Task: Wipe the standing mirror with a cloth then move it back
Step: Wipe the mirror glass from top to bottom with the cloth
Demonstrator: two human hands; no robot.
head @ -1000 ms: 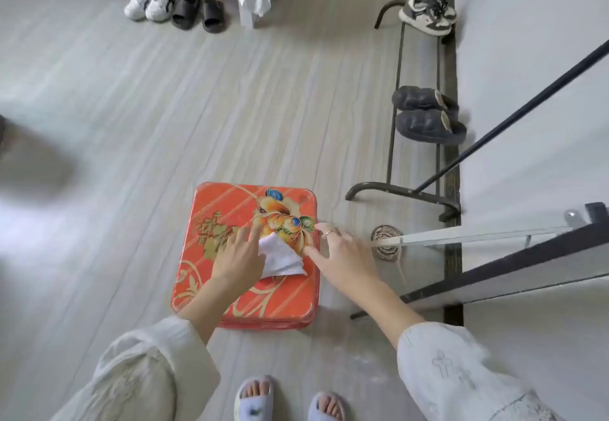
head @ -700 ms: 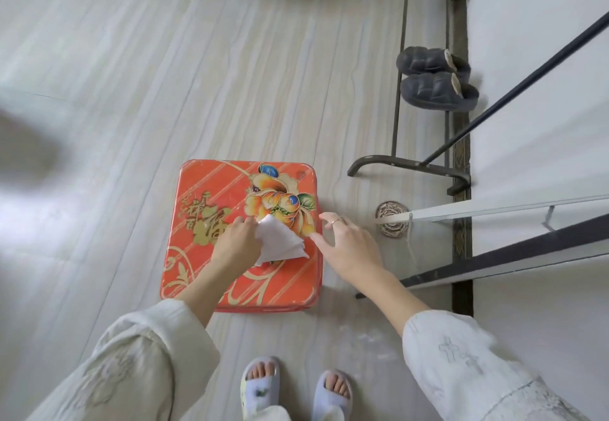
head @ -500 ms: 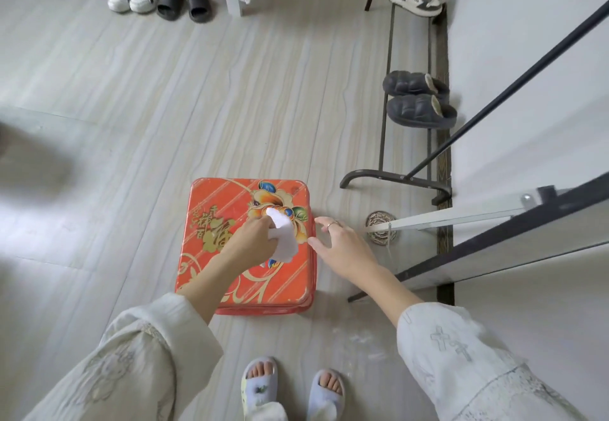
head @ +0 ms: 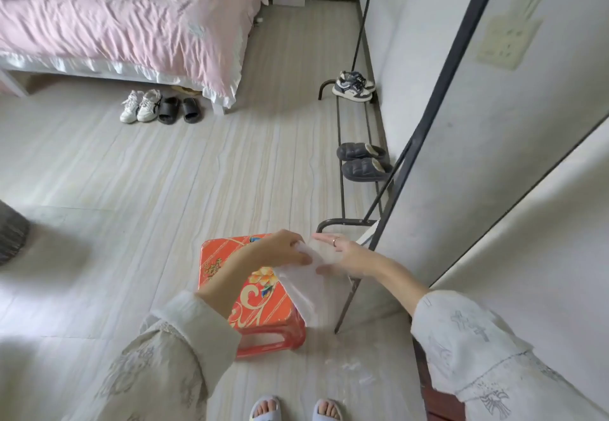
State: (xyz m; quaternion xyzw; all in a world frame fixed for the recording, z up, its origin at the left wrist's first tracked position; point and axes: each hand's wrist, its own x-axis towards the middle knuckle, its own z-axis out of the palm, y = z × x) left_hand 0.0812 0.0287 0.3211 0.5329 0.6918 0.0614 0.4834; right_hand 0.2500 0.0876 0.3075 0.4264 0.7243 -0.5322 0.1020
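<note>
Change: cloth (head: 313, 285), a second ago flat on the red stool (head: 263, 315), now lifted clear | left hand (head: 283, 251) fingers pinch its top edge; right hand (head: 342, 259) open, touching it | standing mirror (head: 514, 209) at right, unwiped | wiping next.

stool (head: 260, 305) near centre, cloth (head: 313, 288) above its right edge, mirror (head: 514, 190) to the right, bed (head: 125, 25) far left
</note>
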